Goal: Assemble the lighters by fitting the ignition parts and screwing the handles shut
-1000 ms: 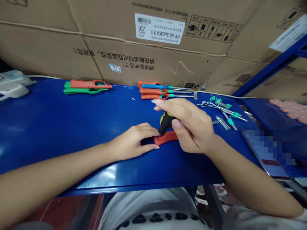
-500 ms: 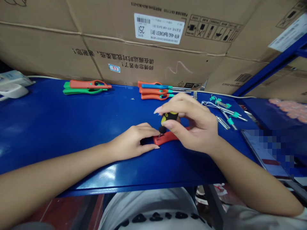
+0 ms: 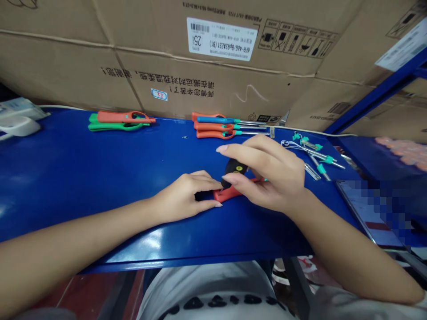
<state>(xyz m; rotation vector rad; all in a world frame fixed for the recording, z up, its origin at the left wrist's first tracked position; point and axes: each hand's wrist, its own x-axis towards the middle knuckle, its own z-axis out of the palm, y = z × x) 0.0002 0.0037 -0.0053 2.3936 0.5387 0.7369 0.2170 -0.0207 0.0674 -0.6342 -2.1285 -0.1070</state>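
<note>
Here, pinched smooth, curved red handle (image 3: 230,193) in left hand (image 3: 185,196); gripped bulbous, thin-shafted screwdriver (image 3: 231,173) against it in right hand (image 3: 278,175).

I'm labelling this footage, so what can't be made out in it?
All in the head view:
Red handle: right part mostly covered by the right hand.
Screwdriver: tip too small to see how it seats.
Flat device: partly hidden by pixelation.
White device: cut off by the left edge.

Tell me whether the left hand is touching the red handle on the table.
Touching. The head view shows the left hand at the near end of the red handle, thumb against one edge and fingertips against the other.
</note>
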